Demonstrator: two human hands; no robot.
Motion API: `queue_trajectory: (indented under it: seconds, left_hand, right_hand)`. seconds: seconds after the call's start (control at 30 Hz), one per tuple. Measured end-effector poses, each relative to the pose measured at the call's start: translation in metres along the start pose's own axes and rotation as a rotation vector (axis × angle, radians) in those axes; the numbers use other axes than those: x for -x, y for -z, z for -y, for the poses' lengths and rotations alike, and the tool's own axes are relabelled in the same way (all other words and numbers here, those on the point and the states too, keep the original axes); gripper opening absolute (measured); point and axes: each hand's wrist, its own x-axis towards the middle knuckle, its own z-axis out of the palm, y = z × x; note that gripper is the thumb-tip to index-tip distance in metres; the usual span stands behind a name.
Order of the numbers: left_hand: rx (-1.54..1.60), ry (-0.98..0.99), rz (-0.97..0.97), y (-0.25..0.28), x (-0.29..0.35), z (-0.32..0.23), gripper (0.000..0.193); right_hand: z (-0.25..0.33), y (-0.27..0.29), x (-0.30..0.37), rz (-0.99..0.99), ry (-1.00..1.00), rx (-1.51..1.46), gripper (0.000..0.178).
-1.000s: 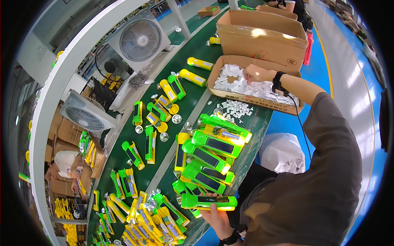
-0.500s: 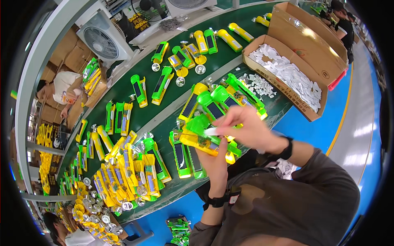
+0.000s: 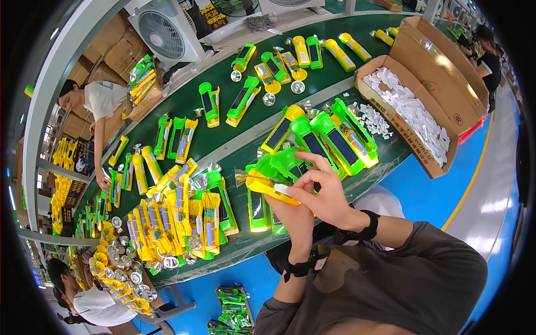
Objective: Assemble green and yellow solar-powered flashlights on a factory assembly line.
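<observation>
I am holding an opened torch (image 3: pixel 259 183) in my left hand (image 3: pixel 294 220), low above the near side of the counter (image 3: pixel 243 244). That hand is curling around the yellow casing from below; most of its fingers are hiding behind the torch, so I cannot tell how each one is placed. My right hand (image 3: pixel 328 195) is pinching a small white piece (image 3: pixel 286 190) between thumb and forefinger against the casing, its other fingers standing half open. My thumb is covering part of the piece, and I cannot make out whether it is seated. A green shell (image 3: pixel 279 163) is lying over the yellow casing; the inside between them is not showing clearly.

Green-and-yellow torches (image 3: pixel 338 146) are resting just beyond my hands, partly hidden by my right fingers. To the left, opened torches (image 3: pixel 178 215) are overlapping too closely for me to count. A carton (image 3: pixel 405 138) is holding white pieces at the far right. My right forearm is blocking part of a white bag (image 3: pixel 382 201) below. A box of green parts (image 3: pixel 234 310) is being cut off by the lower edge.
</observation>
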Motion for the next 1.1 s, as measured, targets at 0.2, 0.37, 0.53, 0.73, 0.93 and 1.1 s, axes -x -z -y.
queue_trajectory:
  seconds: [0.2,0.37,0.53,0.73,0.93,1.1]
  left_hand:
    - [-0.06,-0.006,0.029,-0.001,0.003,0.003,0.062]
    - [0.064,-0.014,0.068,-0.005,0.005,0.003,0.052]
    - [0.29,0.08,0.095,-0.001,0.001,0.005,0.05]
    - [0.074,0.065,0.242,0.016,-0.006,0.008,0.039]
    - [0.612,0.295,0.255,0.019,-0.01,0.009,0.05]
    - [0.643,0.305,0.24,0.012,-0.01,0.007,0.063]
  right_hand:
    - [-0.001,0.001,0.003,0.01,-0.026,-0.108,0.013]
    - [-0.004,0.001,0.007,0.012,0.06,-0.109,0.013]
    - [-0.009,-0.003,0.008,0.01,0.122,-0.036,0.013]
    - [0.008,0.03,0.004,0.049,0.207,-0.01,0.031]
    - [-0.008,0.045,0.01,0.222,-0.147,-0.302,0.051]
    - [-0.006,0.046,0.007,0.208,-0.116,-0.259,0.044]
